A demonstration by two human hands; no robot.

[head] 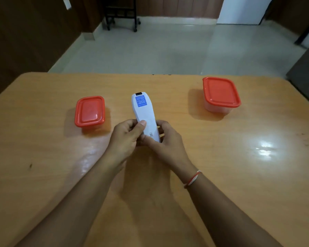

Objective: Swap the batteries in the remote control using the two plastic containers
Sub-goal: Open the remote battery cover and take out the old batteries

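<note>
The white remote (144, 114) shows its back — blue sticker near the far end — held above the bench (221, 166) between two red-lidded tubs. Left hand (127, 138) and right hand (165, 139) both grip its near end, left thumb pressed on the back.

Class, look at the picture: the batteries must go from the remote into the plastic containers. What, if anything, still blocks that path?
Both hands grip the remote back-side up; its battery cover looks still closed under the left hand thumb. The left container and right container both have red lids on. The table between is bare.
</note>
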